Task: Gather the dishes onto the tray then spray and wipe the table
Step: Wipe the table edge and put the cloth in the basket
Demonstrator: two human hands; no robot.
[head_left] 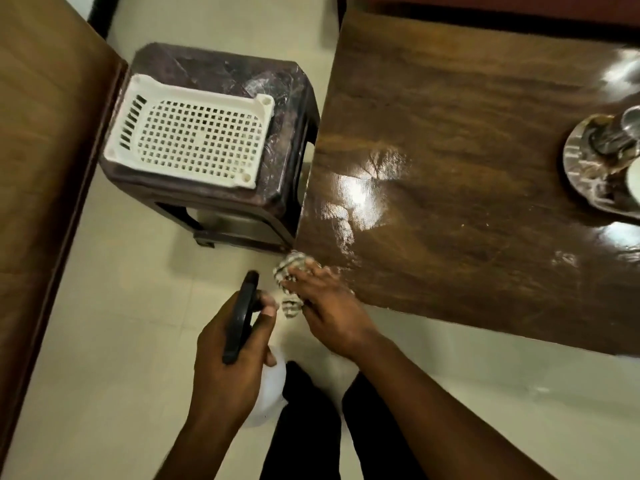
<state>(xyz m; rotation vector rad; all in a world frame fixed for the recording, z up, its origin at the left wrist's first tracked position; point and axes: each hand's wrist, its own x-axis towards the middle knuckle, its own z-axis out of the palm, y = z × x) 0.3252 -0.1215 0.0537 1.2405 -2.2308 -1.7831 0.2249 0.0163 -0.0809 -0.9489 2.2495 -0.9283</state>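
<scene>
Pale cream tiled floor (104,341) underfoot. Left hand (228,358) is wrapped around a white plastic spray bottle (266,393) with a black trigger head (240,317), nozzle aimed up and away toward the stool. Right hand (325,306) presses a crumpled checked cloth (292,271) onto the near corner of the glossy dark wood table (467,150), fingers curled over it. Further off, a white perforated plastic tray (190,133) lies flat on a dark brown plastic stool (235,81). Steel dishes (602,157) sit at the table's right edge.
</scene>
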